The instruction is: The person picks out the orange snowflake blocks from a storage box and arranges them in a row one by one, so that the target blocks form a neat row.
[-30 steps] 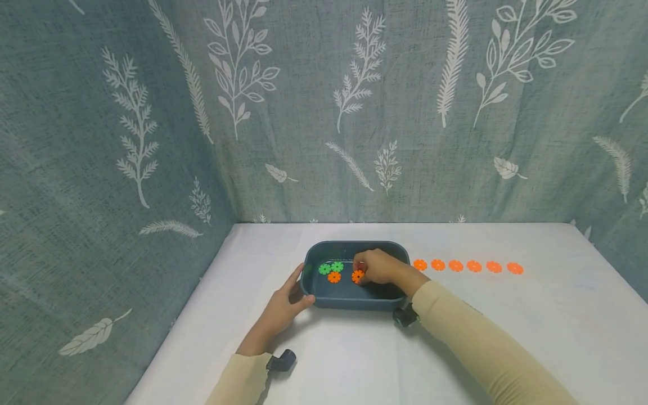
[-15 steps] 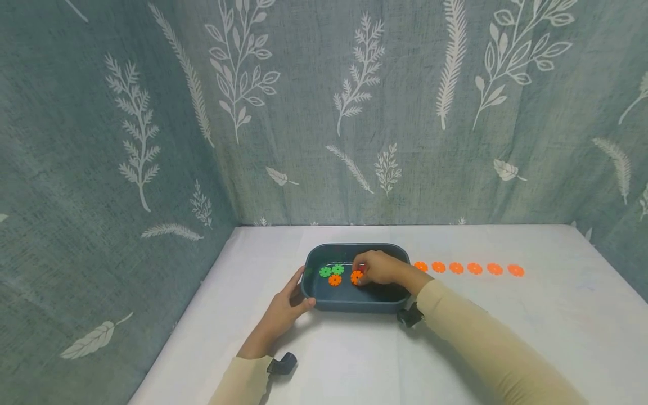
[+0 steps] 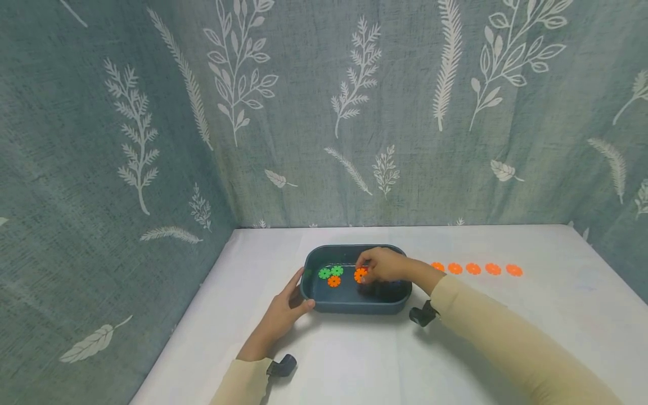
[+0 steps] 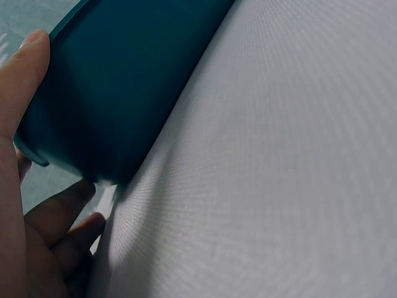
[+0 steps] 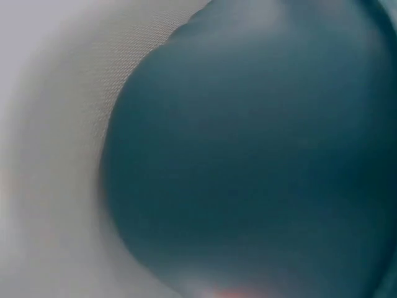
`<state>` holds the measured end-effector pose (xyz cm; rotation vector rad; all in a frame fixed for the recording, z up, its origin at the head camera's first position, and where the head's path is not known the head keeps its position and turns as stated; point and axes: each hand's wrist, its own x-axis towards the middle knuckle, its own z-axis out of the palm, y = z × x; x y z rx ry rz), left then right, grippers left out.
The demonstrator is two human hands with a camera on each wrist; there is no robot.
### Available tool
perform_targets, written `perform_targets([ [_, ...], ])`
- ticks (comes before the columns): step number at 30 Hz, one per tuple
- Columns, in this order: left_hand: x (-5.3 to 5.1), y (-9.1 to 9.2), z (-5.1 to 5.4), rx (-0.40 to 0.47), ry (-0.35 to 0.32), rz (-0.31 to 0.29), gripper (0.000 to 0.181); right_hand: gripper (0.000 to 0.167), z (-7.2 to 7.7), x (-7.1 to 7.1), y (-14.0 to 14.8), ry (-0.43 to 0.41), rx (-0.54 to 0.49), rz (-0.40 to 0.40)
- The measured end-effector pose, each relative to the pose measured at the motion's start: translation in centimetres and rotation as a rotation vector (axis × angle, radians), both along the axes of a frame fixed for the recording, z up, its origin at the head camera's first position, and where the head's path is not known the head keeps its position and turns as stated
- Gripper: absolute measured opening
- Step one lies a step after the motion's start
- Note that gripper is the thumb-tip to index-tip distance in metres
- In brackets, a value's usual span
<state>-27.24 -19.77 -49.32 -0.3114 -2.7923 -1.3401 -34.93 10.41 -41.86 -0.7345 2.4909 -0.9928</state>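
In the head view, a dark blue-green tray [image 3: 334, 307] stands on the table. My left hand [image 3: 283, 312] holds its left end, the thumb at the front corner and the fingers along the side. The left wrist view shows that thumb [image 4: 28, 74] on the tray's wall [image 4: 118, 87]. My right hand [image 3: 385, 265] is over the tray's right half, pinching an orange notched disc [image 3: 360, 275]. Something red [image 3: 367, 270] shows behind its fingers. Two green notched discs [image 3: 324, 273] and another orange disc [image 3: 334, 281] lie in the left half. The right hand hides part of the tray.
To the right of the tray, a row of orange notched discs [image 3: 473, 269] lies on the white-covered table [image 3: 354, 360]. The right forearm crosses in front of the row's left end. Patterned grey-green curtains [image 3: 304, 112] stand behind and at the left.
My right hand has shifted slightly right with the orange disc. Its wrist now covers the leftmost disc of the row. The left hand and the tray stay in place.
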Motion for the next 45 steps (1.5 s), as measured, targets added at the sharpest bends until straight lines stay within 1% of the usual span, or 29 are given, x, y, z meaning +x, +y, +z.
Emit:
perform_targets([
  [4, 0.0, 0.0, -0.1, 0.002, -0.011, 0.006, 0.085, 0.028, 0.4, 0.3, 0.7, 0.007, 0.012, 0.009],
  [9, 0.1, 0.0, 0.0, 0.003, -0.013, 0.0, 0.085, 0.028, 1.1, 0.4, 1.8, 0.007, 0.03, 0.011],
  [14, -0.1, 0.1, 0.1, 0.007, -0.009, -0.003, 0.085, 0.028, 2.0, 0.4, 3.1, 0.001, 0.044, -0.009],
  [17, -0.1, 0.1, 0.1, 0.012, -0.005, -0.005, 0.085, 0.028, 2.3, 0.4, 4.0, 0.008, 0.049, -0.025],
  [23, -0.1, 0.1, 0.1, 0.022, -0.008, -0.009, 0.085, 0.028, 2.1, 0.4, 6.0, 0.003, 0.057, -0.054],
  [26, -0.1, 0.2, 0.0, 0.025, -0.004, -0.011, 0.084, 0.028, 2.1, 0.6, 7.0, -0.02, 0.033, -0.061],
  [29, 0.0, 0.2, 0.0, 0.022, -0.001, -0.007, 0.083, 0.03, 2.4, 0.9, 7.7, -0.062, 0.001, -0.084],
  [33, 0.0, 0.1, 0.0, 0.026, -0.002, -0.001, 0.084, 0.03, 2.6, 1.2, 8.7, -0.098, -0.027, -0.12],
  [40, 0.0, 0.1, 0.0, 0.024, 0.005, -0.002, 0.085, 0.032, 2.2, 1.1, 10.4, -0.098, -0.018, -0.171],
  [45, 0.0, 0.1, -0.1, 0.015, 0.013, 0.0, 0.084, 0.032, 1.8, 1.1, 11.9, -0.108, -0.036, -0.208],
])
